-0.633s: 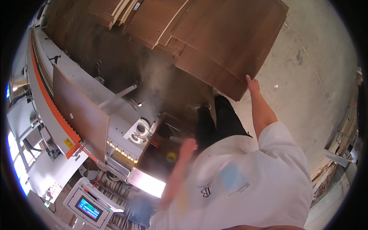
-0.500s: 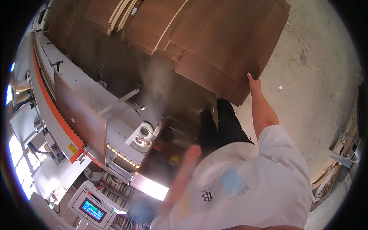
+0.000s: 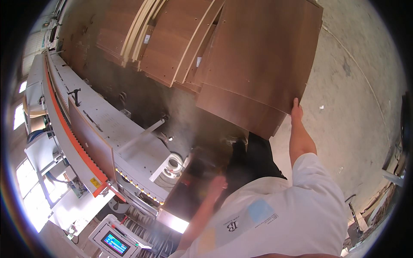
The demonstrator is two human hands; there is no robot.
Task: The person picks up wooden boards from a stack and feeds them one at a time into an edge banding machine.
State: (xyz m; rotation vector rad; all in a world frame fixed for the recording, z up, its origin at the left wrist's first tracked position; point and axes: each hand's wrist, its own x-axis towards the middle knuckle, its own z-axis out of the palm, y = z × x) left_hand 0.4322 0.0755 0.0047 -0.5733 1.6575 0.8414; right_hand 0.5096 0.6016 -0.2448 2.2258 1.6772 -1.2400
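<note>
My right hand grips the right edge of a large brown wood panel, near its close corner. The thumb side lies along the edge, and the fingers beneath are hidden. Under it another brown panel juts out toward me. My left hand hangs low beside my dark trousers, over a dark brown surface. It is hazy and blurred, so its fingers cannot be made out, and no held thing shows there.
Stacked brown boards with pale edges stand beyond. At left runs a long grey machine with an orange rail and an upright brown panel. A control screen sits lower left. Concrete floor stretches along the right.
The view has tilted, so everything sits lower. The large panel has shifted slightly right from the neighbouring boards, uncovering a white label. My right hand stays on its edge.
</note>
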